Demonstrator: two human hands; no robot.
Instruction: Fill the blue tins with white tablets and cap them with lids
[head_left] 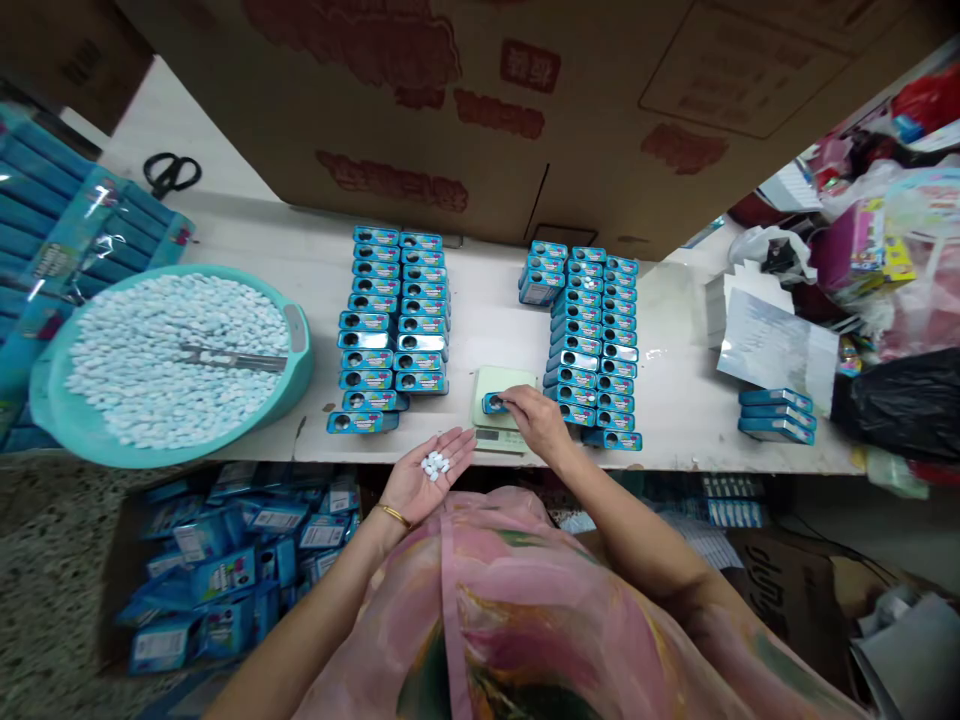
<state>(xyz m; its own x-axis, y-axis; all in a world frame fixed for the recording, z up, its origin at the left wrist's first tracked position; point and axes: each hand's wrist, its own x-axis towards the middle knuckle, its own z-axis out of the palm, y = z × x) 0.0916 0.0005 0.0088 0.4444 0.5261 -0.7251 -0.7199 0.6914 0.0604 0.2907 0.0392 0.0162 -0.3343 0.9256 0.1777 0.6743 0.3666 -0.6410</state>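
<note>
My left hand (420, 478) is palm up with its fingers stretched out, holding a small heap of white mints (435, 465). My right hand (534, 420) is closed in a pinch at the right end of a small blue tin (492, 403) with a dark round opening. Whatever lies between those fingertips is hidden. The tin is on a pale green kitchen scale (487, 383), its display facing me. To the left, a turquoise basin (300, 345) is full of white and pale blue mints, and a metal scoop or tongs (240, 360) lies on them.
Rows of blue tins (424, 325) stand left of the scale, more tins (577, 330) right of it. A large cardboard box (480, 130) rises behind. Scissors (172, 175) lie at back left. Below the table edge is a carton of blue packs (232, 570). Bags and papers (780, 345) crowd the right.
</note>
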